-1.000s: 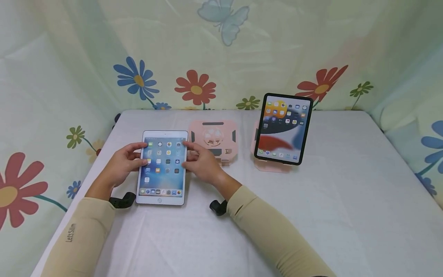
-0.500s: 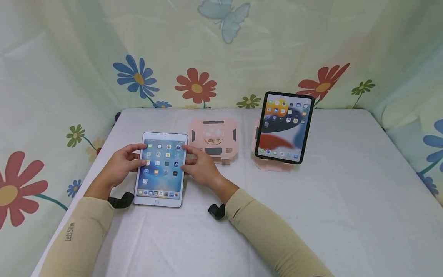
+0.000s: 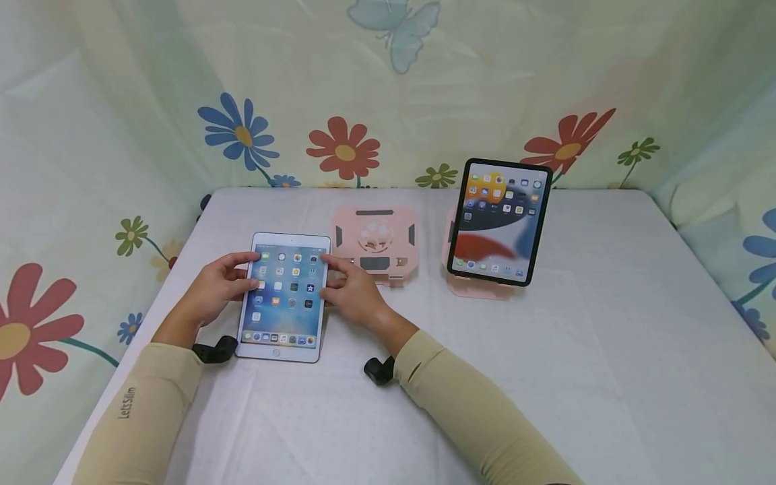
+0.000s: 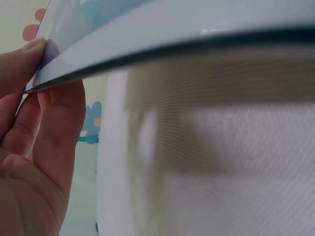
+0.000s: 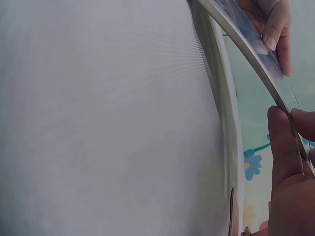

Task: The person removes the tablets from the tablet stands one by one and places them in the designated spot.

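A white-framed tablet, its screen lit with app icons, is held above the table by both hands. My left hand pinches its left edge, and my right hand pinches the right edge. In the left wrist view the left thumb lies on the front of the tablet, with fingers behind it. Seen from the right wrist, the right hand grips the thin edge between thumb and fingers. Just right of the tablet is a pink stand with dark grey pads and a round cut-out.
A black-framed tablet leans upright on a second pink stand to the right. A white cloth covers the table. Flower-printed fabric hangs behind and at both sides.
The white tablet's lower end has shifted slightly left and toward me, then barely moved. Both hands keep their pinch on its edges. The stands and the black tablet stay put.
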The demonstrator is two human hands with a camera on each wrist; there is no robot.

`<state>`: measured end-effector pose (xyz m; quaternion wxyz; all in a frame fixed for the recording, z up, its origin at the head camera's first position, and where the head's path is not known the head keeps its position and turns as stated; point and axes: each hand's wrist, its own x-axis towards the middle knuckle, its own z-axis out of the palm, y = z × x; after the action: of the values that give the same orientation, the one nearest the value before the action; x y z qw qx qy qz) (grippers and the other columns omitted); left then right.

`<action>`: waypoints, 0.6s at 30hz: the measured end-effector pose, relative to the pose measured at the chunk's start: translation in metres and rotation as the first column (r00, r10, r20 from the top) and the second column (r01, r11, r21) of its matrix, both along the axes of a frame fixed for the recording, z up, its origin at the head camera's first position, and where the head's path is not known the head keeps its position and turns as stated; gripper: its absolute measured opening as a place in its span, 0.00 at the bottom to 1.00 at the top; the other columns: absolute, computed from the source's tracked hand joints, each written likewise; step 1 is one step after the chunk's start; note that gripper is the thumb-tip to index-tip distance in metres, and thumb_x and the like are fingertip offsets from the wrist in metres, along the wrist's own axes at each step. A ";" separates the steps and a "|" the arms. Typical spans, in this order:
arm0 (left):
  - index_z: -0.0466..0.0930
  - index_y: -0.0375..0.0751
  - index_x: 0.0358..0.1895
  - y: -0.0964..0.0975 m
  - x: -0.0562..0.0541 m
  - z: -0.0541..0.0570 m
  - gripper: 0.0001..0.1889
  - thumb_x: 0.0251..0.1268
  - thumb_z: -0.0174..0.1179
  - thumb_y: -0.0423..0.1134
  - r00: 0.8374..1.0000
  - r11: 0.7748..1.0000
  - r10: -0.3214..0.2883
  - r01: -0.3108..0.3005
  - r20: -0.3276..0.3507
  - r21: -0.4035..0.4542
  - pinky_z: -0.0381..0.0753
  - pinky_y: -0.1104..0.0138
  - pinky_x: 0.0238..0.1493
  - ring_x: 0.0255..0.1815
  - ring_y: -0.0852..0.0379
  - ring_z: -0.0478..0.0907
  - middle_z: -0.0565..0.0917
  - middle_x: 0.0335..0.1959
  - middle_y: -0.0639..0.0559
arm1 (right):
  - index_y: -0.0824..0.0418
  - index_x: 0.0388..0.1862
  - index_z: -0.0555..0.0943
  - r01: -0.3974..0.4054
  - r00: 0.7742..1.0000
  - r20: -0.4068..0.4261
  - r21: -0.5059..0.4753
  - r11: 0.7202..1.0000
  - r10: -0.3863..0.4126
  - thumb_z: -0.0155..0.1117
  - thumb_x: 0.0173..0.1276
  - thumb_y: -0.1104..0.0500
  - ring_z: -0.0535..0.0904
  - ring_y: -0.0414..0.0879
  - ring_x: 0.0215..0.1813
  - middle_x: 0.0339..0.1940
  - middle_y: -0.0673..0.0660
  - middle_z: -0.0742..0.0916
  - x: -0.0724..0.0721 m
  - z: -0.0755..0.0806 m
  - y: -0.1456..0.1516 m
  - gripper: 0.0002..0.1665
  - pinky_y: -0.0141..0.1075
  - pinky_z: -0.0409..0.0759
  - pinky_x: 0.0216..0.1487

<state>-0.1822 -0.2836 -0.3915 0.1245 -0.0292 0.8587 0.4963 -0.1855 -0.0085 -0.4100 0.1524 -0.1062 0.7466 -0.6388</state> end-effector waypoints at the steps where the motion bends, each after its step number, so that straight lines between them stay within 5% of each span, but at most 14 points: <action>1: 0.63 0.40 0.80 0.000 0.000 0.000 0.32 0.77 0.62 0.36 1.000 1.000 0.000 0.000 0.001 0.001 0.85 0.72 0.50 0.55 0.43 0.77 0.74 0.67 0.33 | 0.59 0.79 0.70 -0.001 1.000 0.003 0.000 1.000 0.001 0.65 0.70 0.73 0.86 0.51 0.54 0.73 0.60 0.78 0.000 0.000 0.000 0.39 0.37 0.89 0.47; 18: 0.62 0.39 0.80 -0.004 -0.002 -0.005 0.32 0.78 0.62 0.37 0.999 0.999 -0.035 0.035 0.031 -0.004 0.86 0.69 0.52 0.53 0.46 0.82 0.76 0.66 0.31 | 0.55 0.81 0.69 -0.036 0.997 0.063 0.031 0.999 0.034 0.66 0.69 0.73 0.85 0.47 0.53 0.75 0.58 0.76 -0.004 -0.003 0.000 0.42 0.34 0.88 0.45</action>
<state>-0.1845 -0.2875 -0.3967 0.1465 -0.0220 0.8581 0.4917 -0.1896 -0.0083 -0.4132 0.1884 -0.0969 0.7497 -0.6270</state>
